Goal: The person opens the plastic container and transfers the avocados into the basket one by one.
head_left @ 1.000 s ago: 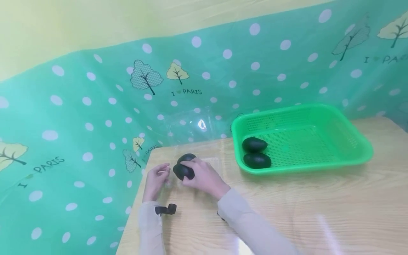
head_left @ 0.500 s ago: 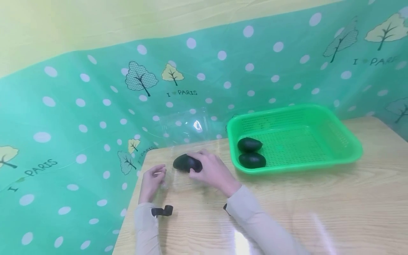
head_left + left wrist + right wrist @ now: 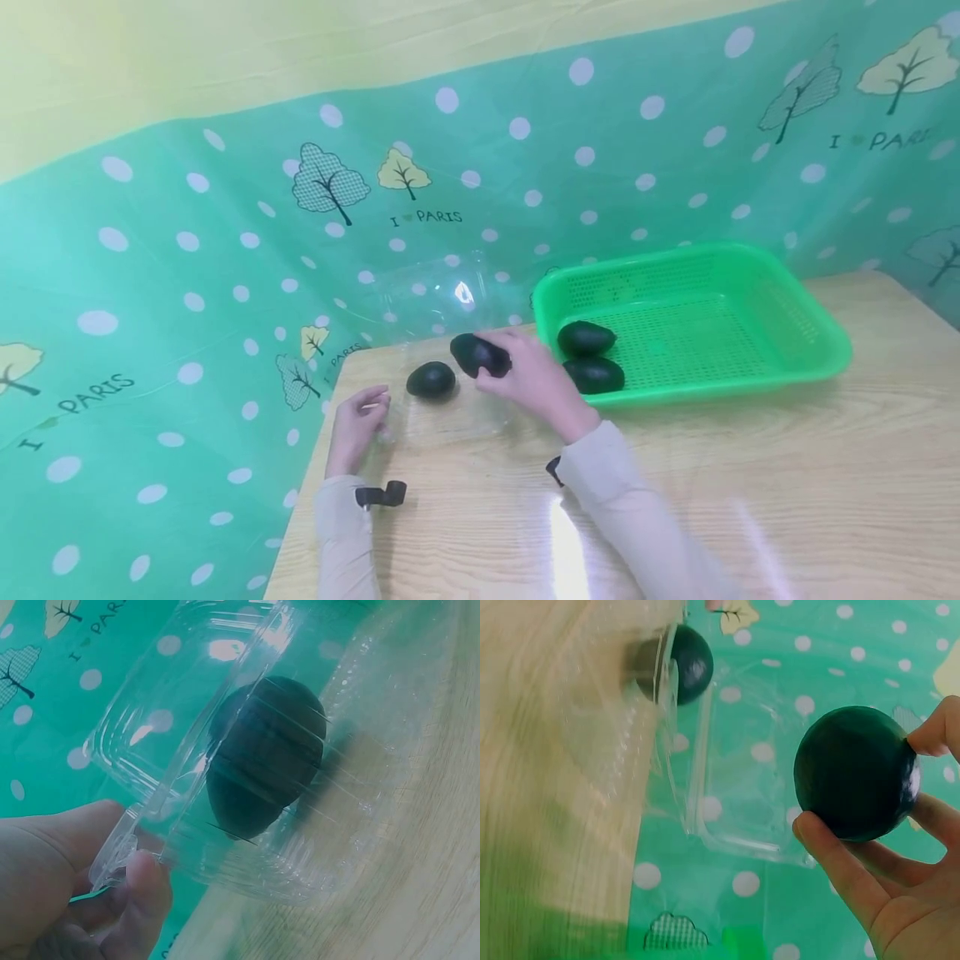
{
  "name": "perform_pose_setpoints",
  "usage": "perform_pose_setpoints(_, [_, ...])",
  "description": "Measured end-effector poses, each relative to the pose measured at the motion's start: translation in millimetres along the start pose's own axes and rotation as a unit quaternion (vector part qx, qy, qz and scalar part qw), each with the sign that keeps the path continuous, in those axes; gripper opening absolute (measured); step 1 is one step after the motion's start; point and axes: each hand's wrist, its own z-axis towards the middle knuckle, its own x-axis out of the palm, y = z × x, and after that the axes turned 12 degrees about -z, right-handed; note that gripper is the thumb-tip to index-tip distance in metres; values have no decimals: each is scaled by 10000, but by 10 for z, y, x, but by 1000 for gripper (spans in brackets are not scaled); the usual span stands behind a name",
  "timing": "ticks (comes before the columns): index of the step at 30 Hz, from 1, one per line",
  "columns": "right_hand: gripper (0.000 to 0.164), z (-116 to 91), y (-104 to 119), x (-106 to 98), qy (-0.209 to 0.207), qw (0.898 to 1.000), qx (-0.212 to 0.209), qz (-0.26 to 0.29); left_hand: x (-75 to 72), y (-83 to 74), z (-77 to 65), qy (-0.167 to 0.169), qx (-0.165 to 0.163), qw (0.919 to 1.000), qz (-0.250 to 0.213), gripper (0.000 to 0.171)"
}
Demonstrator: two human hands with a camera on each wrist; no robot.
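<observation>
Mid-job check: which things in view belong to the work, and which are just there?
In the work, it seems:
held avocado, in the right hand
clear plastic clamshell, pinched by the left hand
second avocado, inside the clamshell
two avocados in the green basket

Just there:
wood-grain table
polka-dot cloth

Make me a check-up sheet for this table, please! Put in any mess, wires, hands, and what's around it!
Surface: pale wood-look table, with bright reflections.
Job's things: first dark oval inside open clear box; second dark oval held; two dark ovals inside green basket.
Clutter: nothing seen.
Hands: left hand pinches the box's edge; right hand holds the second oval.
Cables: nothing seen.
Surroundings: green spotted cloth with printed trees.
</observation>
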Motion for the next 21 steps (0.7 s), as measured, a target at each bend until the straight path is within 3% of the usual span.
perform_pose_setpoints(5, [58, -51, -89, -151, -30, 9996, 277, 3, 8, -25, 8, 30, -110, 9999, 21, 43])
perform_pose_setpoints(21, [60, -77, -428, -473, -262, 9965, 793, -103, 31, -23, -50, -93, 51, 9996, 260, 41])
